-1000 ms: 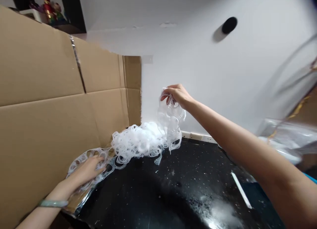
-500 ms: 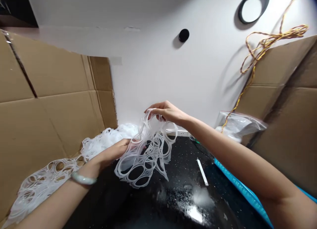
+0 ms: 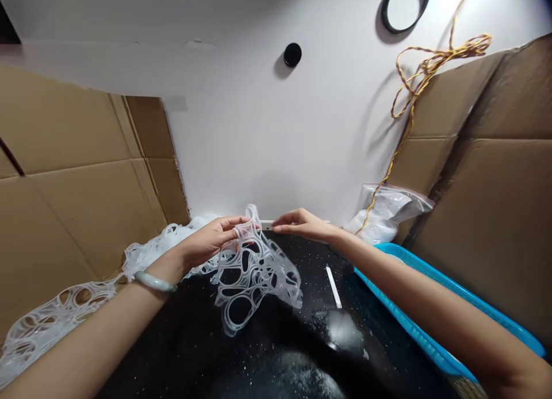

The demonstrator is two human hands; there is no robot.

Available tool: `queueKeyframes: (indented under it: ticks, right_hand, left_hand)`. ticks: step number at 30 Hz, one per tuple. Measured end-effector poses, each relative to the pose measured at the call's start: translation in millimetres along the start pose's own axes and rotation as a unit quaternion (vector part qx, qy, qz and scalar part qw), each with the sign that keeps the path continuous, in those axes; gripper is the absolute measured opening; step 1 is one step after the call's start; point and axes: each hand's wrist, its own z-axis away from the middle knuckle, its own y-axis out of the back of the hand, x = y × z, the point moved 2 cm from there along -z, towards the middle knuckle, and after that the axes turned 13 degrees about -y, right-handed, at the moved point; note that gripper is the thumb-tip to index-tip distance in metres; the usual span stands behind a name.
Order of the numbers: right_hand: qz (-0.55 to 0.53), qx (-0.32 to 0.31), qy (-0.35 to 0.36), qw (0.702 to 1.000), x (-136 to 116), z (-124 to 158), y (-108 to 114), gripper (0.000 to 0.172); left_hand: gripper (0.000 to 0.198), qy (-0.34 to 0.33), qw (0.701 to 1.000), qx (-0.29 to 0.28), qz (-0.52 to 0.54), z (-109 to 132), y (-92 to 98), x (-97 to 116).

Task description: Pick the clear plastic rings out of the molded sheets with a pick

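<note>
A translucent white plastic sheet full of punched-out round holes [image 3: 252, 272] hangs over the black speckled tabletop [image 3: 276, 353]. My left hand [image 3: 211, 241] pinches its upper left edge. My right hand [image 3: 304, 223] pinches the upper right edge, fingers pressed together. The sheet droops down between the two hands, its lower end near the tabletop. A pale green bangle [image 3: 155, 282] sits on my left wrist.
A heap of more holed plastic sheets [image 3: 168, 246] trails left along a cardboard wall [image 3: 77, 198]. At right stand a blue basket [image 3: 431, 324], a zip bag of white pieces [image 3: 386, 212], more cardboard [image 3: 495, 186] and a yellow cord [image 3: 425, 71]. A white stick [image 3: 333, 286] lies on the tabletop.
My right hand lifted one holed sheet off the heap and lowered it toward me. My left hand left the pile and took hold of the sheet's other edge. The view swung right.
</note>
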Motion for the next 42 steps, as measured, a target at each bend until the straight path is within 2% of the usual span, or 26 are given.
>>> queueKeyframes:
  ticks: [2, 3, 6, 8, 9, 10, 12, 15, 17, 19, 22, 25, 28, 30, 32, 35, 38, 40, 42]
  right_hand:
    - [-0.038, 0.029, 0.020, 0.999, 1, -11, -7, 0.043]
    - [-0.064, 0.015, 0.029, 0.997, 0, -16, -11, 0.048]
    - [-0.151, -0.124, 0.036, 0.980, -4, -26, -25, 0.051]
    - [-0.190, -0.216, 0.030, 0.957, -7, -27, -32, 0.045]
    - [-0.204, -0.234, 0.029, 0.950, -8, -25, -34, 0.042]
    - [-0.214, -0.232, 0.031, 0.948, -9, -23, -35, 0.038]
    - [-0.230, -0.183, 0.039, 0.955, -12, -18, -33, 0.031]
    - [-0.228, -0.115, 0.031, 0.966, -18, -8, -26, 0.027]
    - [-0.221, -0.091, 0.028, 0.971, -23, -2, -21, 0.025]
    - [-0.215, -0.076, 0.030, 0.973, -27, 2, -16, 0.024]
    - [-0.217, -0.081, 0.032, 0.972, -30, 6, -14, 0.027]
    - [-0.223, -0.097, 0.030, 0.970, -32, 6, -17, 0.033]
    - [-0.206, -0.113, 0.038, 0.971, -38, 5, -22, 0.028]
    - [-0.182, -0.119, 0.051, 0.975, -44, 5, -24, 0.028]
    - [-0.170, -0.111, 0.059, 0.977, -49, 5, -26, 0.031]
    - [-0.195, -0.058, 0.059, 0.977, -51, 3, -28, 0.035]
    - [-0.219, -0.013, 0.057, 0.974, -37, -2, -34, 0.042]
    - [-0.188, -0.030, 0.039, 0.981, -21, -5, -41, 0.041]
    - [-0.124, -0.058, 0.010, 0.991, -2, -7, -47, 0.032]
  left_hand:
    - [0.031, -0.005, 0.999, -0.034, -0.043, -2, -8.7, 13]
    - [0.030, -0.014, 0.997, -0.052, -0.063, -3, -13.3, 20]
    - [0.033, -0.046, 0.992, -0.082, -0.084, -3, -23.4, 36]
    - [0.041, -0.059, 0.992, -0.063, -0.091, -2, -24.1, 41]
    - [0.045, -0.064, 0.992, -0.046, -0.101, 0, -22.7, 43]
    - [0.048, -0.071, 0.991, -0.027, -0.114, 2, -20.4, 43]
    - [0.052, -0.085, 0.988, -0.004, -0.130, 7, -15.0, 44]
    - [0.059, -0.098, 0.990, -0.014, -0.103, 15, -8.5, 45]
    - [0.058, -0.101, 0.992, -0.013, -0.076, 18, -5.2, 45]
    - [0.053, -0.102, 0.993, 0.011, -0.064, 19, -2.4, 44]
    - [0.049, -0.096, 0.991, 0.052, -0.072, 18, -0.7, 40]
    - [0.060, -0.072, 0.992, 0.070, -0.076, 17, -2.7, 37]
    - [0.062, -0.022, 0.996, 0.045, -0.074, 15, -7.7, 35]
    - [0.053, 0.004, 0.996, 0.012, -0.088, 11, -11.0, 34]
    - [0.040, 0.009, 0.992, 0.006, -0.124, 5, -12.2, 33]
    - [0.032, -0.040, 0.981, 0.082, -0.169, -2, -11.0, 38]
    - [0.029, -0.111, 0.967, 0.149, -0.174, -5, -11.5, 51]
    - [0.027, -0.158, 0.951, 0.167, -0.206, -6, -11.5, 63]
    - [0.024, -0.215, 0.924, 0.194, -0.251, -5, -8.3, 76]
